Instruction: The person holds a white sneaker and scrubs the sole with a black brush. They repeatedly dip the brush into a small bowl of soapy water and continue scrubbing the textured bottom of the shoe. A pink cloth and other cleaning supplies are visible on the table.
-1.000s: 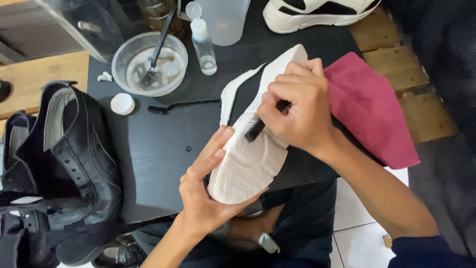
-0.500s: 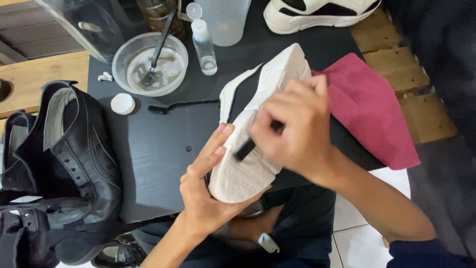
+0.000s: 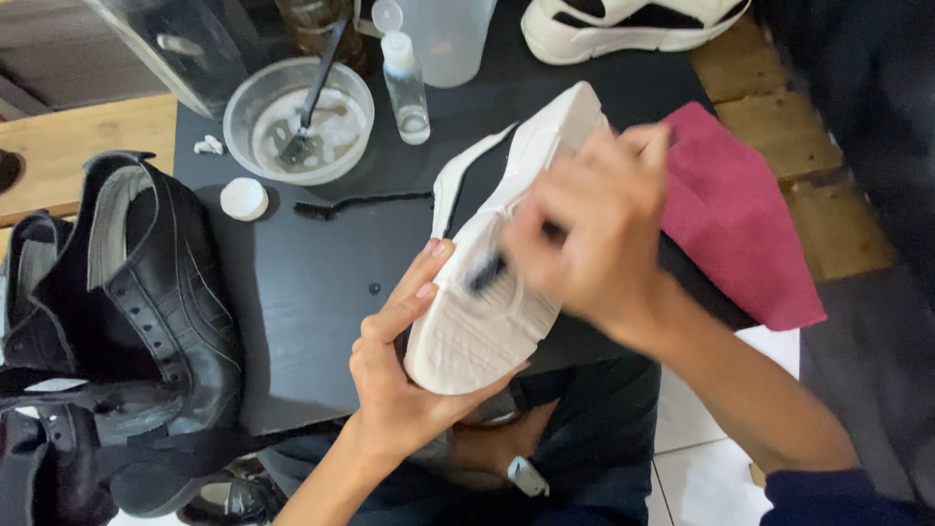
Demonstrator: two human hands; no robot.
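A white sneaker (image 3: 477,331) is turned sole-up over the front edge of a black table (image 3: 312,292). My left hand (image 3: 399,360) cups its heel end from below, fingers along the left side. My right hand (image 3: 594,234), blurred by motion, is closed on a small dark brush (image 3: 485,273) whose head presses on the white sole. A dark red cloth (image 3: 740,234) lies on the table under and to the right of the shoe.
A clear bowl (image 3: 255,109) with liquid and a brush in it sits at the back, beside a small clear bottle (image 3: 404,78), a white cap (image 3: 243,198) and a thin black brush (image 3: 360,203). Black boots (image 3: 146,292) crowd the left; another white sneaker (image 3: 623,29) lies far back.
My right hand with the brush has slid down the sole toward the heel and back up a little, scrubbing. The left hand and shoe have stayed in place.
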